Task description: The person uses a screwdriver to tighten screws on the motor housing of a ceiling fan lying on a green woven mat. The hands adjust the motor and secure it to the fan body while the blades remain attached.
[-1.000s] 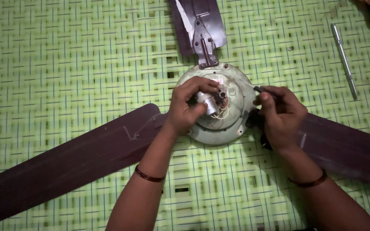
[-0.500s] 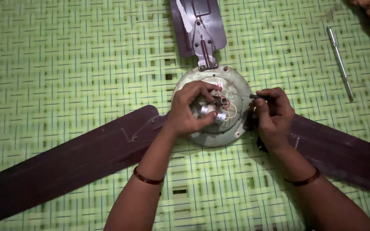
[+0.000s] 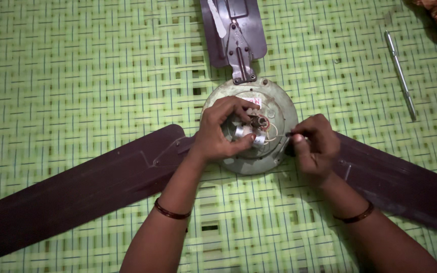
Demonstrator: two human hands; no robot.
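From the head view we see our left hand [image 3: 218, 134] grasping a small silver cylinder [image 3: 246, 132] at the fan motor housing [image 3: 279, 151] mid-mat [image 3: 77, 76]; our right hand [image 3: 314, 144] pinches a thin dark tool [image 3: 290, 134] at its rim

Open woven mat [image 3: 77, 65] fills the upper left of the frame; my hands could pass there. Dark fan blades [image 3: 77, 197] bar the lower left, lower right and top centre. A metal rod [image 3: 399, 76] lies upper right.
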